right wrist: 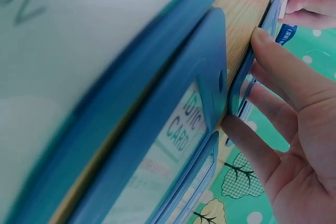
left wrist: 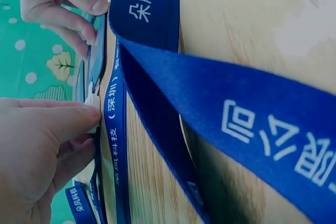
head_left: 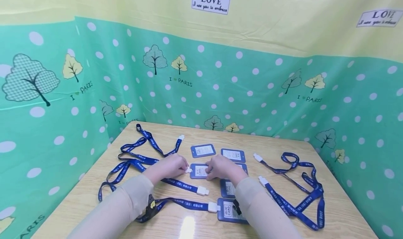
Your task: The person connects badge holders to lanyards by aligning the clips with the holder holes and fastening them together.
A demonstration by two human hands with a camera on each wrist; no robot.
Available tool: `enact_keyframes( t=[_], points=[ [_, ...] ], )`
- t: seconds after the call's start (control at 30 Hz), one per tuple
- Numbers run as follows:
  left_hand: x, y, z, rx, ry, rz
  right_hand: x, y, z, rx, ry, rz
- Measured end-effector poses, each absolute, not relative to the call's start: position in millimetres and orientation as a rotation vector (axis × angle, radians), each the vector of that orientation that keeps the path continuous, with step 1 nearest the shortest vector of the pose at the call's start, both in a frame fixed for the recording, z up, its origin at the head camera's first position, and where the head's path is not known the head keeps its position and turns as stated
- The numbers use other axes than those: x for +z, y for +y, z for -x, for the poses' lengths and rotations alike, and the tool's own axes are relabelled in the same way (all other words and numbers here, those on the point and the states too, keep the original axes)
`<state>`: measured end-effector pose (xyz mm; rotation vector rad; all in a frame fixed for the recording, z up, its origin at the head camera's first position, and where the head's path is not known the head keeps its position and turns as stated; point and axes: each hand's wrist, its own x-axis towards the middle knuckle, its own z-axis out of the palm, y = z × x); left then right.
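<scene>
My left hand pinches the white clip of a blue lanyard between thumb and fingers, right at the left end of a blue ID card holder. With thumb on the near edge and fingers on the far edge, my right hand grips that holder flat near the tabletop. In the left wrist view the clip meets the holder's end. The right wrist view shows the right thumb on the holder's edge. The right hand partly covers the holder's right side.
More card holders lie around it, two behind and several to the right and front. The front holder has a lanyard clip at its slot. Blue lanyards spread over the left; others lie right. A patterned curtain encloses the wooden table.
</scene>
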<state>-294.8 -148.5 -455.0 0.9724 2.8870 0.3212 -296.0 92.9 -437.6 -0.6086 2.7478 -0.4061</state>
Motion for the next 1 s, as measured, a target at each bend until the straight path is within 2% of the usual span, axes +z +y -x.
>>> enact_keyframes(
  t=[0.33,1.0],
  points=[
    [-456.1,-153.5,293.2,0.342,2.890,-0.933,-439.0,89.6,295.3,-0.399,2.740,0.687],
    [-454.6,-149.5,297.4,0.288,2.885,-1.087,-436.5,94.7,298.7,-0.418,2.726,0.649]
  ],
)
